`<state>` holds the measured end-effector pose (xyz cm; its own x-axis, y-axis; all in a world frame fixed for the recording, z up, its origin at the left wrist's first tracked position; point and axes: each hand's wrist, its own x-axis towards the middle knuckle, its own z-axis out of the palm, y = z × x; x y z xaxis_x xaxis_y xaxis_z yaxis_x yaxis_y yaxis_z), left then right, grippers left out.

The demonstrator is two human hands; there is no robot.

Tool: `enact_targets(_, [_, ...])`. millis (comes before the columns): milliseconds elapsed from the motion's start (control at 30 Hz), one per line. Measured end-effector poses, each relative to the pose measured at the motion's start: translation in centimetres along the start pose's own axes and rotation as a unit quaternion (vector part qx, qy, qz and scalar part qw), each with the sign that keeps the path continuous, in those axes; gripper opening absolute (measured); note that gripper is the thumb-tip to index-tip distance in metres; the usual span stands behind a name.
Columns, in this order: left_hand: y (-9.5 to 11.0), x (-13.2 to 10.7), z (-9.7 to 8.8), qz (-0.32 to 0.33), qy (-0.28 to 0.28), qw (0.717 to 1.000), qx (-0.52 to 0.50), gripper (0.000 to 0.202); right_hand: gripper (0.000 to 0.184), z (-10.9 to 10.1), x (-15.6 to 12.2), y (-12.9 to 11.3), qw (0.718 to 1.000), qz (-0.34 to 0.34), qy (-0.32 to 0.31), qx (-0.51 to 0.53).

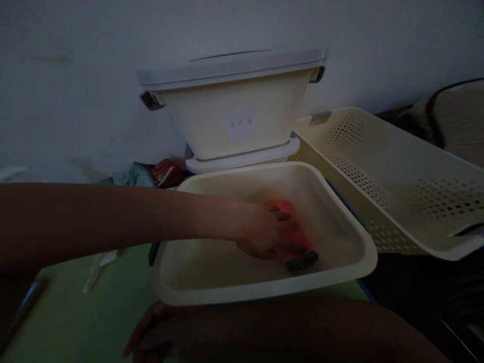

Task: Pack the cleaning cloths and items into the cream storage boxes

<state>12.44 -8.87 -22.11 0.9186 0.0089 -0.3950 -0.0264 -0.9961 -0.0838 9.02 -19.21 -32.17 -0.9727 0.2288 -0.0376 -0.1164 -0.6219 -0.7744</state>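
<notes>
My left hand (268, 229) reaches from the left into a lidless cream plastic storage box (264, 292). Its fingers are spread over a flat red item (293, 234) at the bottom right of the box. A dark, bumpy-textured band (302, 260) shows at the item's near end; its exact kind is unclear. Across the front, below the box, stretches my right forearm. At the lower left, my right hand (157, 333) rests low over the green tabletop (75, 302), fingers loosely bent and apart, with nothing visible in them. Dim light hides detail there.
Behind stands a lidded cream box (204, 123) with a handwritten label, stacked above another white lid (245, 159). A perforated cream basket (397, 156) is at the right. Patterned cloth (136, 175) lies at the back left, and a white strip (94, 272) on the table.
</notes>
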Motion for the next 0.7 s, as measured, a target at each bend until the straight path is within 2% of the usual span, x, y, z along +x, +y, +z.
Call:
enact_targets(100, [-0.3,0.2,0.1,-0.004,-0.022,1.0,-0.011,0.05,0.027,0.0,0.7,0.9,0.996,0.035,0.023,0.072])
enact_targets(200, [-0.5,0.2,0.2,-0.008,-0.035,0.998,-0.045,0.051,0.028,-0.1,2.0,2.0,0.99,0.072,0.046,0.114])
enact_targets(400, [-0.2,0.4,1.1,-0.026,-0.01,0.997,-0.074,0.05,0.021,-0.3,4.2,3.8,0.982,0.127,0.059,0.126])
enact_targets(533, [0.4,0.9,1.5,-0.038,0.019,0.998,-0.053,0.051,0.005,0.0,3.3,3.3,0.98,0.119,0.068,0.141])
enact_targets(633, [0.6,1.2,1.6,-0.048,0.016,0.998,-0.043,0.056,0.006,0.3,2.1,2.4,0.981,0.107,0.066,0.148])
enact_targets(700, [0.6,1.3,1.7,-0.05,0.026,0.997,-0.046,0.058,0.004,0.3,1.5,1.9,0.983,0.073,0.059,0.159])
